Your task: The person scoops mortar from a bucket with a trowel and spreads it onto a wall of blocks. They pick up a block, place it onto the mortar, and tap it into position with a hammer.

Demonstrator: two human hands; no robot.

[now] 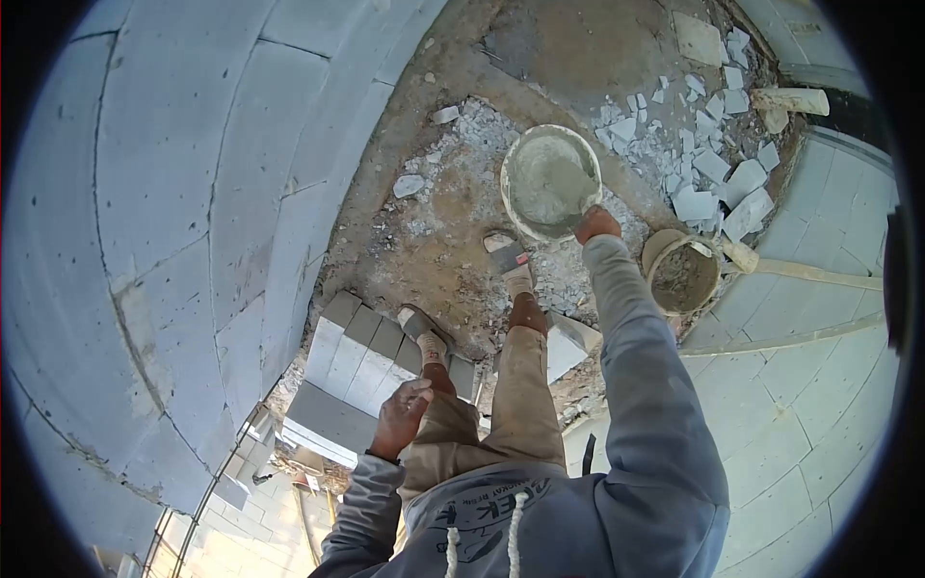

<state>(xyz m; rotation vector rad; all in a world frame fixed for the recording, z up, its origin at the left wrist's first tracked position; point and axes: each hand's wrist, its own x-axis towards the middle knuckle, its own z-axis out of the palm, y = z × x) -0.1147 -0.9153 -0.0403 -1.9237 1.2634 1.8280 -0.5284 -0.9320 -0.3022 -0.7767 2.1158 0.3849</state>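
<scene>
A round bucket (508,183) of wet grey mortar (545,181) stands on the ground ahead of my feet. At its near right rim, my right hand (597,224) is closed around the handle of what looks like a trowel (582,191). Its mortar-covered blade reaches into the bucket, and the grip is hidden by my fingers. Close to my left thigh, my left hand (403,419) hangs in the air with its fingers curled together and nothing visible in them. Below it are several pale blocks (358,352) in a row.
A smaller bucket (682,275) with grey residue stands right of my right forearm, near a wooden-handled tool (809,273). Broken block pieces (718,183) litter the ground at upper right. A pale block wall (164,193) rises on the left, another block wall (800,424) on the right.
</scene>
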